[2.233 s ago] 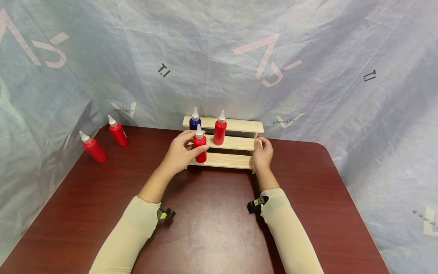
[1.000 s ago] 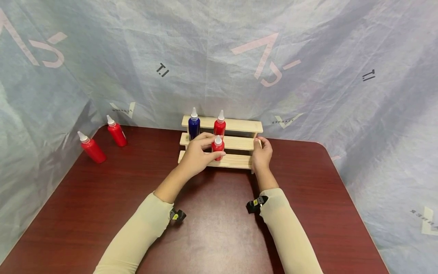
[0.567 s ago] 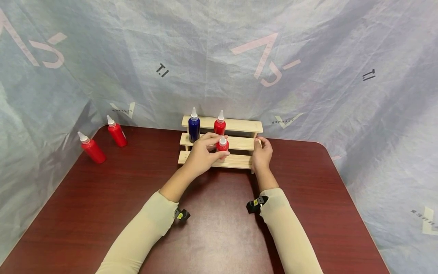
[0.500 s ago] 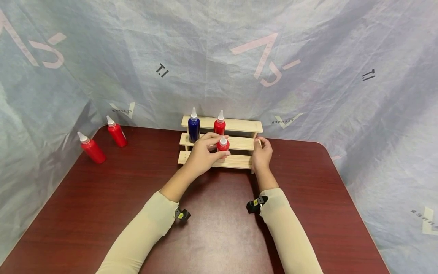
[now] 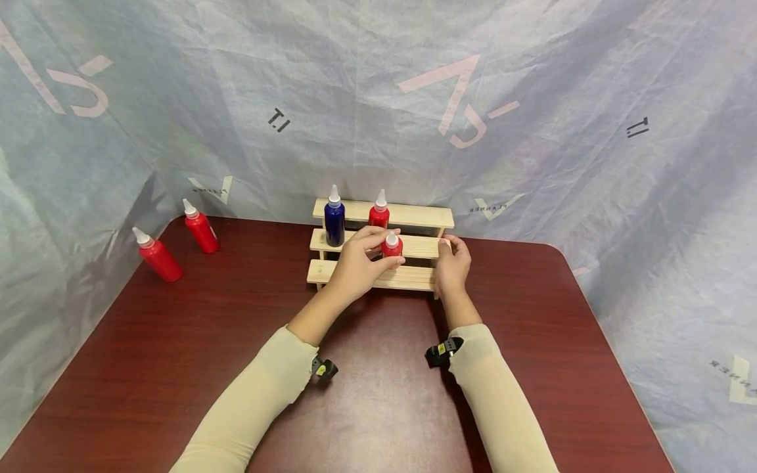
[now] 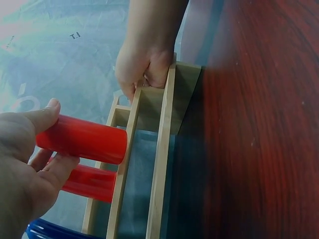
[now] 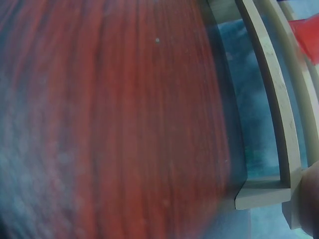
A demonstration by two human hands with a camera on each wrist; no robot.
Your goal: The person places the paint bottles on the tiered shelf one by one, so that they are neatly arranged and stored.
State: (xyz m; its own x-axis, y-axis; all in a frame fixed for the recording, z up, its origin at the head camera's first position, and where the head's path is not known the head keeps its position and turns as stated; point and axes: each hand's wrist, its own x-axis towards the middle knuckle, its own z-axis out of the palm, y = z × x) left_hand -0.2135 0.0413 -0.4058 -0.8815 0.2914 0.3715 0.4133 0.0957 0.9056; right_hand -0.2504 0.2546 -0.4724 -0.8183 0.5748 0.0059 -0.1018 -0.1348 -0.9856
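Observation:
In the head view my left hand [image 5: 357, 266] pinches a red squeeze bottle [image 5: 393, 250] with a white pointed cap, upright in front of the wooden three-step rack [image 5: 408, 278]. The left wrist view shows this bottle's [image 6: 82, 138] base close to the middle plank; whether it touches is hard to tell. On that plank a blue squeeze bottle [image 5: 334, 226] stands at the left, and a second red bottle [image 5: 379, 218] stands behind my left fingers, its lower part hidden. My right hand [image 5: 453, 266] grips the rack's right end.
Two more red squeeze bottles, one nearer [image 5: 162, 260] and one farther [image 5: 203, 230], stand at the far left of the dark red table [image 5: 378, 394]. A grey printed cloth [image 5: 296, 79] hangs behind and along the sides.
My left hand has carried the red bottle rightward along the rack, past the blue bottle and the other red one, and slightly farther back. The right hand keeps its place on the rack.

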